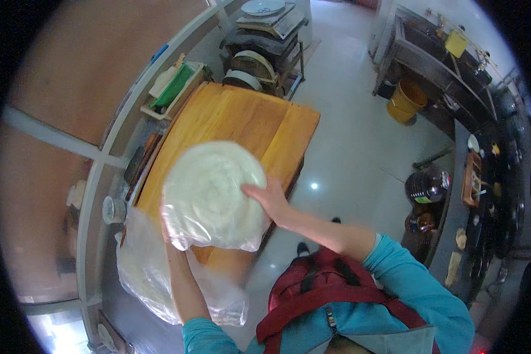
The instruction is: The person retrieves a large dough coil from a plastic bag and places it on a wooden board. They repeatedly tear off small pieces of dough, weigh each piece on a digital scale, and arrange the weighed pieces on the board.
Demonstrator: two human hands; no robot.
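A large, round, pale coil, which looks like dough, lies in a clear plastic bag (214,190) held up over the wooden board (243,115). My right hand (270,194) grips its right side, thumb on top. At the left edge my left hand (166,225) holds it from the side and below, with its fingers mostly hidden behind the bag. Below and left of the board, a second clear plastic bag (146,274) with pale contents rests on the dark surface, partly behind my left forearm.
A tray with a green item (179,86) stands beyond the board's left edge, near a small white tub (114,209). Farther off is a rack bearing a plate (263,7). To the right are a yellow bucket (406,101), a sink (425,37) and a dark counter (460,186).
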